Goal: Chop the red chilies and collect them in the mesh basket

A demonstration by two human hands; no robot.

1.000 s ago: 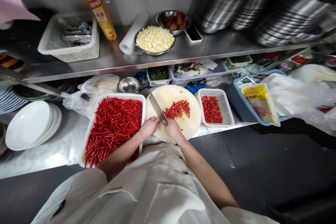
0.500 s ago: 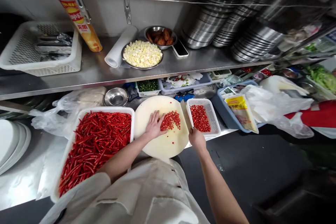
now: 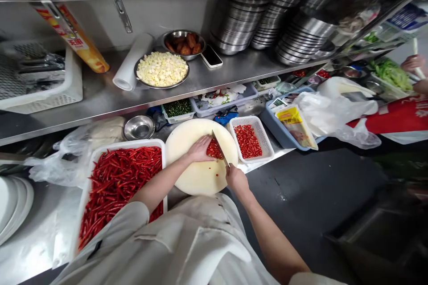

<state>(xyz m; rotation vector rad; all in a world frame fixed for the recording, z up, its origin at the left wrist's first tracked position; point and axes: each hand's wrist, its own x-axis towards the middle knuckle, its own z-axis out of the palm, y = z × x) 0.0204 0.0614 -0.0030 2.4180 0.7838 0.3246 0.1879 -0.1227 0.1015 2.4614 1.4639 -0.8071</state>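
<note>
A round cream cutting board point(image 3: 200, 180) lies in front of me with a small pile of chopped red chilies point(image 3: 211, 150) on it. My left hand point(image 3: 200, 148) rests on the board with its fingers stretched out, touching the pile's left side. My right hand point(image 3: 236, 179) is closed round the handle of a kitchen knife point(image 3: 220, 146). The blade stands along the right side of the pile, its tip pointing away from me. More chopped chilies point(image 3: 248, 141) fill part of a white basket point(image 3: 268, 150) right of the board. Left of it, a white tub point(image 3: 163, 153) is heaped with whole red chilies point(image 3: 123, 182).
On the steel shelf point(image 3: 110, 104) stand a bowl of chopped pale pieces point(image 3: 162, 69), a bowl of brown food point(image 3: 183, 44), a phone point(image 3: 211, 56) and stacked metal bowls point(image 3: 237, 24). A blue bin point(image 3: 270, 120) stands to the right. Another person's hand point(image 3: 414, 63) shows at far right.
The knife has moved left from the board's right edge onto the chopped chilies, and the pile is more compact between blade and left hand. The view has shifted right.
</note>
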